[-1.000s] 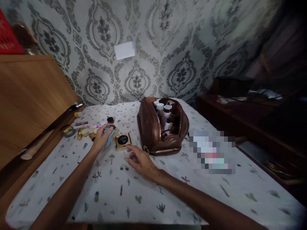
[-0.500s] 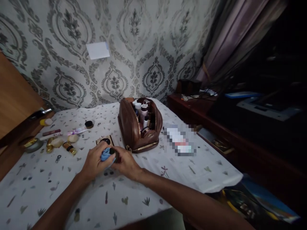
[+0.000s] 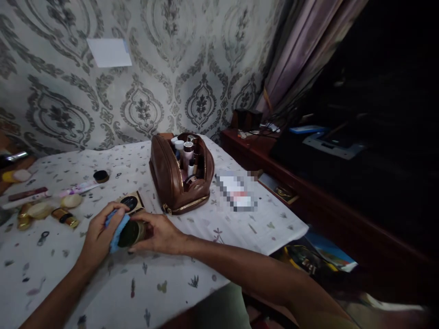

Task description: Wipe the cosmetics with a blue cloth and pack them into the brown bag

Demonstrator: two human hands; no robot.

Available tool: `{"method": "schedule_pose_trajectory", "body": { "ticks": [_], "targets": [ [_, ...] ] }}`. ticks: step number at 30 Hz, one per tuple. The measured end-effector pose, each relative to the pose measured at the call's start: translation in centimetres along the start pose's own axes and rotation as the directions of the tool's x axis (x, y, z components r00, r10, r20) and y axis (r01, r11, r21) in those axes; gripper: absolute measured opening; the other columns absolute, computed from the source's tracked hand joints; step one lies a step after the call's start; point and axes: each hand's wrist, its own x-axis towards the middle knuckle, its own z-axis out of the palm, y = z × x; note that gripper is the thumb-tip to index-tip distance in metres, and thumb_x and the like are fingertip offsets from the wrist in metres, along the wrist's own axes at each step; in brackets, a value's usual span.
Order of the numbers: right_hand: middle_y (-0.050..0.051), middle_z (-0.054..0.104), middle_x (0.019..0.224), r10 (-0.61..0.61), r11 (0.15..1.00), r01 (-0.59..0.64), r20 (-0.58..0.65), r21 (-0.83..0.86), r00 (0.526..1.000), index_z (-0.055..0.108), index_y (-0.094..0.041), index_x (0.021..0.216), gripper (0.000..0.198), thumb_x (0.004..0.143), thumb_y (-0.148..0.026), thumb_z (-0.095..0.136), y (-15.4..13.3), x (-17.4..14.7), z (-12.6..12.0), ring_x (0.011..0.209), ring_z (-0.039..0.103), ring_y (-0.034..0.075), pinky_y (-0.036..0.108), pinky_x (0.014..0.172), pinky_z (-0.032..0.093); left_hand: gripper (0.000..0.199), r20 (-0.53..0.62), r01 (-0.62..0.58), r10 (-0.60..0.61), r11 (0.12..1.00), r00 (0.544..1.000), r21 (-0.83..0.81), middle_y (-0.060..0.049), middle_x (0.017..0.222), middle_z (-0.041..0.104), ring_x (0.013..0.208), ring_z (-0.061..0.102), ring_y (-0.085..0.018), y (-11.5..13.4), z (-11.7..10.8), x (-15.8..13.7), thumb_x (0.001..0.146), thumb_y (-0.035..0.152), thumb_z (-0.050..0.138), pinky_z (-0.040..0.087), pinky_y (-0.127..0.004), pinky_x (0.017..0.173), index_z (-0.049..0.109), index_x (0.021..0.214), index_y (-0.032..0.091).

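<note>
Above the front left of the cloth-covered table, my left hand (image 3: pixel 99 233) is closed on a blue cloth (image 3: pixel 118 235). Pressed against that cloth is a small round jar (image 3: pixel 132 233), dark on the face turned to me. My right hand (image 3: pixel 159 233) grips the jar from its right side, thumb below and fingers above. Just behind both hands lies a square box (image 3: pixel 137 201) with a dark round patch. The brown cosmetic bag (image 3: pixel 164 178) stands unzipped beyond my right hand, with several bottles (image 3: pixel 188 155) upright inside.
To the left lie several cosmetics, among them a gold-capped tube (image 3: pixel 65 218), a pale round sponge-like piece (image 3: pixel 71 201) and a dark round lid (image 3: pixel 101 176). A blurred-out flat item (image 3: pixel 236 189) is right of the bag. A dark red desk (image 3: pixel 247 146) borders the table's right side.
The view has swung to the right, so everything sits further left. My hands have turned the jar, and its dark round face shows more beside the blue cloth.
</note>
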Motion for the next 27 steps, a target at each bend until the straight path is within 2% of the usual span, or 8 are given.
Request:
{"method": "schedule_pose_trajectory", "body": {
  "ticks": [2, 4, 8, 11, 14, 18, 24, 27],
  "targets": [
    [-0.001, 0.066, 0.095, 0.119, 0.972, -0.118, 0.009, 0.203, 0.993, 0.062, -0.021, 0.11, 0.072, 0.051, -0.05, 0.091, -0.2, 0.1, 0.2, 0.085, 0.066, 0.016, 0.027, 0.076, 0.055, 0.041, -0.024, 0.026, -0.027, 0.999, 0.999, -0.035, -0.001, 0.079, 0.066, 0.075, 0.062, -0.02, -0.1, 0.1, -0.1, 0.09, 0.058, 0.046, 0.049, -0.028, 0.067, 0.066, 0.087, 0.022],
    [-0.004, 0.064, 0.086, 0.22, 0.905, -0.215, 0.027, 0.368, 0.975, 0.057, -0.022, 0.105, 0.073, 0.048, -0.051, 0.092, -0.4, 0.3, 0.3, 0.07, 0.066, 0.012, 0.024, 0.063, 0.055, 0.048, -0.024, 0.023, -0.024, 0.998, 0.999, -0.067, -0.005, 0.09, 0.069, 0.088, 0.065, -0.023, -0.3, 0.2, -0.4, 0.091, 0.061, 0.042, 0.051, -0.031, 0.078, 0.067, 0.092, 0.021],
    [-0.006, 0.068, 0.08, 0.289, 0.804, -0.278, 0.062, 0.525, 0.955, 0.047, -0.022, 0.096, 0.072, 0.049, -0.05, 0.093, -0.7, 0.8, 0.1, 0.059, 0.069, 0.012, 0.021, 0.052, 0.052, 0.058, 0.047, -0.044, 0.052, 0.989, 0.998, -0.143, -0.011, 0.117, 0.069, 0.112, 0.063, -0.03, -0.6, 0.5, -0.8, 0.086, 0.067, 0.047, 0.048, -0.041, 0.1, 0.065, 0.113, 0.019],
    [-0.004, 0.071, 0.074, 0.29, 0.757, -0.314, 0.135, 0.573, 0.947, 0.047, -0.021, 0.094, 0.069, 0.054, -0.056, 0.09, -0.5, 0.9, -0.1, 0.058, 0.071, 0.013, 0.019, 0.049, 0.05, 0.062, 0.072, -0.056, 0.07, 0.982, 0.995, -0.181, -0.01, 0.122, 0.068, 0.111, 0.064, -0.031, -0.8, 0.8, -0.8, 0.076, 0.063, 0.064, 0.05, -0.04, 0.098, 0.062, 0.121, 0.021],
    [-0.003, 0.071, 0.07, 0.301, 0.734, -0.333, 0.155, 0.592, 0.941, 0.051, -0.02, 0.096, 0.067, 0.057, -0.059, 0.087, -0.4, 0.9, -0.1, 0.058, 0.071, 0.014, 0.018, 0.048, 0.048, 0.061, 0.066, -0.028, 0.039, 0.986, 0.997, -0.163, -0.009, 0.117, 0.071, 0.107, 0.066, -0.029, -0.9, 1.1, -0.7, 0.068, 0.054, 0.074, 0.054, -0.037, 0.091, 0.064, 0.119, 0.022],
    [-0.002, 0.072, 0.071, 0.349, 0.731, -0.357, 0.132, 0.581, 0.928, 0.054, -0.018, 0.099, 0.065, 0.061, -0.059, 0.086, -0.5, 0.7, 0.0, 0.061, 0.073, 0.014, 0.018, 0.049, 0.048, 0.055, 0.08, -0.025, 0.035, 0.992, 0.996, -0.122, -0.008, 0.115, 0.071, 0.105, 0.066, -0.028, -0.6, 1.3, -0.6, 0.07, 0.05, 0.073, 0.054, -0.037, 0.089, 0.066, 0.115, 0.021],
    [-0.001, 0.073, 0.075, 0.363, 0.733, -0.358, 0.112, 0.579, 0.925, 0.052, -0.019, 0.103, 0.061, 0.065, -0.052, 0.087, -0.6, 0.6, 0.2, 0.066, 0.074, 0.015, 0.019, 0.052, 0.051, 0.046, 0.031, -0.152, 0.155, 0.985, 0.987, -0.076, -0.008, 0.11, 0.069, 0.103, 0.063, -0.025, -0.3, 1.2, -0.6, 0.076, 0.047, 0.07, 0.05, -0.035, 0.092, 0.067, 0.113, 0.02],
    [-0.001, 0.073, 0.074, 0.374, 0.729, -0.377, 0.128, 0.571, 0.918, 0.052, -0.019, 0.103, 0.062, 0.065, -0.052, 0.088, -0.9, 0.6, 0.2, 0.066, 0.073, 0.015, 0.019, 0.053, 0.05, 0.043, 0.027, -0.161, 0.163, 0.985, 0.986, -0.068, -0.007, 0.103, 0.067, 0.097, 0.062, -0.024, -0.2, 1.1, -0.7, 0.078, 0.051, 0.069, 0.049, -0.034, 0.088, 0.067, 0.108, 0.02]
  ]
}}
